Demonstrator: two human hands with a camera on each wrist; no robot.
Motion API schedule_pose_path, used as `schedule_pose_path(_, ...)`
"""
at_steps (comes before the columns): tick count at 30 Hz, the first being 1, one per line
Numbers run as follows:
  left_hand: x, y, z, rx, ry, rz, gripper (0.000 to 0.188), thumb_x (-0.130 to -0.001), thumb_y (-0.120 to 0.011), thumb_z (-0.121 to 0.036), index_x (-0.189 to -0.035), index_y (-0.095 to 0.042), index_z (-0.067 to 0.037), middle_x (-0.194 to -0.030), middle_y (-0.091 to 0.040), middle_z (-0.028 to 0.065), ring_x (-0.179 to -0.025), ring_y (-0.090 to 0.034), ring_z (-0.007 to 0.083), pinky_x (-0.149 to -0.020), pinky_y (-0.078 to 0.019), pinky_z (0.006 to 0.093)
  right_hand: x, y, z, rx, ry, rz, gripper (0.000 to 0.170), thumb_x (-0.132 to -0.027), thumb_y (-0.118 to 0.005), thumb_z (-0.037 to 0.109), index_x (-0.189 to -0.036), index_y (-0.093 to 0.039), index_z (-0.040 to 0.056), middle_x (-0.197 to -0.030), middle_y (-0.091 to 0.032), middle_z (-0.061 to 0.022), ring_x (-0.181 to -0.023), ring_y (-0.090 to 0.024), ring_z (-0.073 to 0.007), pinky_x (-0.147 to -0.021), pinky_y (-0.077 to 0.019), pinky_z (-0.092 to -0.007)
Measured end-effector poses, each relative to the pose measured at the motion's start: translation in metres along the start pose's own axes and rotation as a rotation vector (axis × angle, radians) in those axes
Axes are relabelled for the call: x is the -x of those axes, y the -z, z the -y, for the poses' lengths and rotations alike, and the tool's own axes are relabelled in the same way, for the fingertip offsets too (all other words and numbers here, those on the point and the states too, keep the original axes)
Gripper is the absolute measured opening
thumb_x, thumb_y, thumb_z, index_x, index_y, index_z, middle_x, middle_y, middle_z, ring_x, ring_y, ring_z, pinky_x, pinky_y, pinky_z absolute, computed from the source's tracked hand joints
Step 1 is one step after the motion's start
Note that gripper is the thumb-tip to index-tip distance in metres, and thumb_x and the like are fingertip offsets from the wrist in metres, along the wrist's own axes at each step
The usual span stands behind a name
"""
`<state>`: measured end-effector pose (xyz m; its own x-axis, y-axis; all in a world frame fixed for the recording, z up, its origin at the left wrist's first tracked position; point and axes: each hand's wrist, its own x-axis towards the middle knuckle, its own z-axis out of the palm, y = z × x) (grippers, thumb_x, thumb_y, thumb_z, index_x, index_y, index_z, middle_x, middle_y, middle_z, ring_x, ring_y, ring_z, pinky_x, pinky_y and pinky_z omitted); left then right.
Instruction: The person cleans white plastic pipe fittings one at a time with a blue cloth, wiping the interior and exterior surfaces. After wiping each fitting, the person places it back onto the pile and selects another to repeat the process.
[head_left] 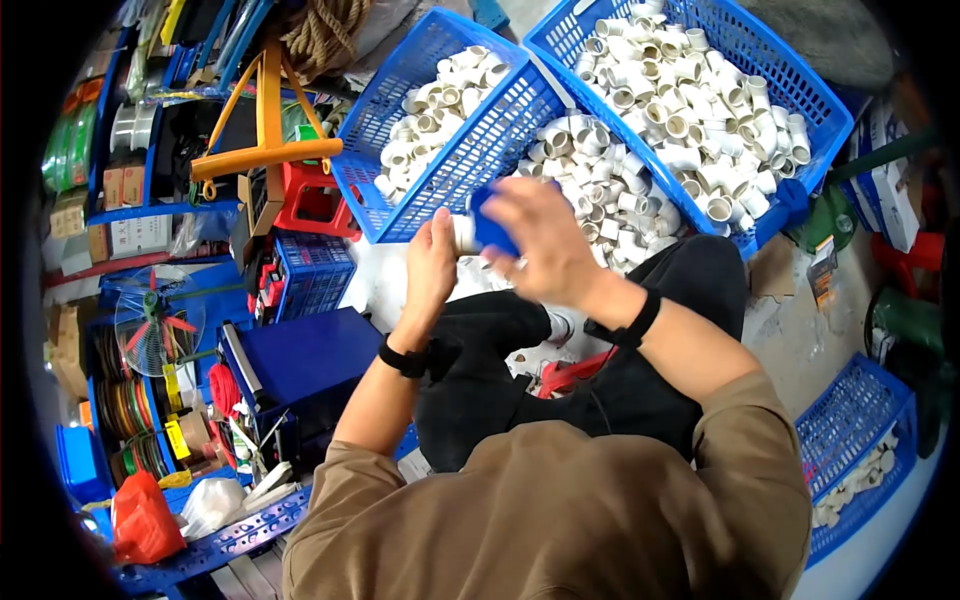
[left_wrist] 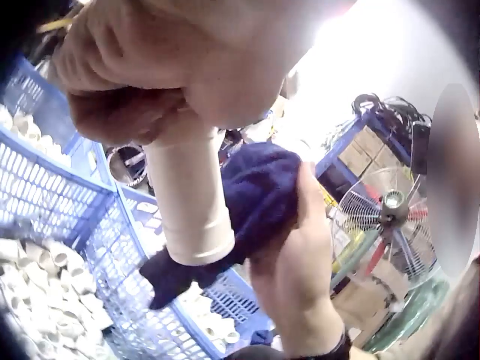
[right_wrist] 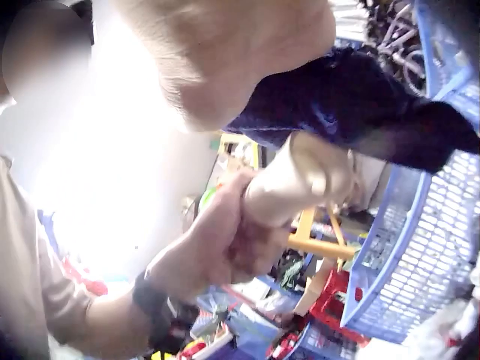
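Observation:
The left hand grips one end of a white pipe fitting, its fingers curled round it in the left wrist view. A dark blue cloth lies against the fitting's side, held in the right hand, which is blurred in the head view. In the left wrist view the cloth hangs behind the fitting, with the right hand's fingers along its edge. The right wrist view shows the cloth under the right palm, beside the fitting.
Blue baskets of white fittings stand in front, with more fittings heaped between them. Another basket is at the lower right. On the left are a blue box, a red stool, a fan and loaded shelves.

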<state>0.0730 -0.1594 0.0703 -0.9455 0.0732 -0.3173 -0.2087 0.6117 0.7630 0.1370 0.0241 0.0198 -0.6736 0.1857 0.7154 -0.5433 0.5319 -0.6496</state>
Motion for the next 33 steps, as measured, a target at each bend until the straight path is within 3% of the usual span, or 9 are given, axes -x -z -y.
schedule_pose_path(3, 0.012, -0.018, -0.006, 0.296, 0.11, 0.036, 0.046, -0.104, -0.045, -0.047, -0.091, -0.057, -0.004, -0.064, -0.052, 0.0015, -0.052, -0.047, 0.0091, -0.045, -0.0368, 0.0273, 0.005, -0.002, 0.02, 0.213, -0.002, 0.171, 0.049, -0.086, -0.068, 0.038, -0.126, -0.058, 0.0113, -0.141, -0.05, -0.0077, -0.137, -0.038, -0.0326, -0.109, -0.0255, -0.0574)
schedule_pose_path(6, 0.017, -0.029, 0.018, -0.059, -0.254, -0.071, 0.045, -0.105, -0.043, -0.043, -0.09, -0.053, -0.001, -0.066, -0.053, 0.0041, -0.055, -0.046, 0.0113, -0.05, -0.0387, 0.0302, -0.001, -0.01, -0.006, 0.017, -0.358, -0.018, 0.05, -0.092, -0.064, 0.044, -0.123, -0.06, 0.0057, -0.133, -0.056, -0.018, -0.119, -0.055, -0.0404, -0.097, -0.0452, -0.05)
schedule_pose_path(8, 0.022, -0.029, 0.026, -0.066, -0.322, -0.076, 0.047, -0.105, -0.044, -0.043, -0.092, -0.053, 0.0, -0.069, -0.054, 0.0055, -0.059, -0.048, 0.0122, -0.053, -0.0394, 0.0311, -0.008, 0.003, -0.021, -0.177, -0.545, 0.226, 0.053, -0.098, -0.053, 0.051, -0.116, -0.063, 0.0017, -0.108, -0.067, -0.0207, -0.096, -0.066, -0.0361, -0.086, -0.052, -0.0419)
schedule_pose_path(12, 0.029, -0.031, 0.036, 0.211, -0.342, 0.088, 0.063, -0.099, -0.042, -0.062, -0.097, -0.055, -0.001, -0.073, -0.058, 0.0057, -0.066, -0.055, 0.0112, -0.053, -0.041, 0.0283, -0.005, 0.01, -0.045, -1.372, -1.153, 0.305, 0.058, -0.106, -0.035, 0.047, -0.12, -0.064, -0.0016, -0.113, -0.071, -0.01, -0.102, -0.068, -0.0213, -0.096, -0.051, -0.033)
schedule_pose_path(15, 0.027, -0.033, 0.037, 0.636, -0.175, 0.12, 0.073, -0.099, -0.031, -0.067, -0.119, -0.055, -0.001, -0.098, -0.067, 0.0096, -0.073, -0.066, 0.0169, -0.06, -0.0516, 0.0292, -0.003, -0.002, -0.025, -1.772, -1.07, -0.039, 0.052, -0.108, -0.034, 0.042, -0.135, -0.055, 0.0023, -0.126, -0.065, -0.0087, -0.116, -0.062, -0.0179, -0.106, -0.0442, -0.0323)
schedule_pose_path(20, 0.021, -0.082, 0.012, 0.736, -0.226, -0.299, 0.072, -0.105, -0.024, -0.058, -0.135, -0.048, 0.003, -0.129, -0.06, 0.0155, -0.114, -0.061, 0.0261, -0.102, -0.0441, 0.0373, 0.012, -0.031, -0.004, -1.43, -1.107, -0.296, 0.054, -0.107, -0.042, 0.045, -0.136, -0.051, 0.0005, -0.136, -0.055, -0.0101, -0.125, -0.049, -0.0147, -0.11, -0.0343, -0.0316)
schedule_pose_path(26, 0.016, -0.088, 0.006, 0.549, -0.339, -0.217, 0.064, -0.107, -0.03, -0.052, -0.136, -0.044, 0.003, -0.126, -0.056, 0.0142, -0.112, -0.057, 0.0225, -0.097, -0.0452, 0.0349, 0.027, -0.028, 0.012, -0.382, -0.524, -0.24, 0.062, -0.106, -0.041, 0.043, -0.153, -0.033, 0.0032, -0.141, -0.035, -0.023, -0.128, -0.038, -0.0387, -0.109, -0.0308, -0.0445)
schedule_pose_path(29, 0.016, -0.079, 0.015, -0.074, -0.464, -0.229, 0.042, -0.109, -0.035, -0.038, -0.126, -0.044, -0.002, -0.108, -0.05, 0.0084, -0.105, -0.052, 0.0201, -0.094, -0.0444, 0.0357, 0.017, -0.009, 0.012, 0.045, -0.112, -0.119, 0.051, -0.099, -0.057, 0.036, -0.145, -0.053, 0.0148, -0.148, -0.035, -0.0254, -0.131, -0.036, -0.0424, -0.112, -0.0254, -0.0511)
schedule_pose_path(33, 0.015, -0.081, 0.022, 0.124, -0.464, -0.157, 0.038, -0.107, -0.042, -0.04, -0.115, -0.037, -0.003, -0.082, -0.053, 0.0033, -0.062, -0.048, 0.0069, -0.052, -0.0384, 0.0233, -0.007, 0.006, -0.013, 0.233, -0.18, -0.201, 0.046, -0.095, -0.062, 0.032, -0.138, -0.06, 0.0156, -0.15, -0.039, -0.0177, -0.135, -0.034, -0.0439, -0.113, -0.0261, -0.0519)
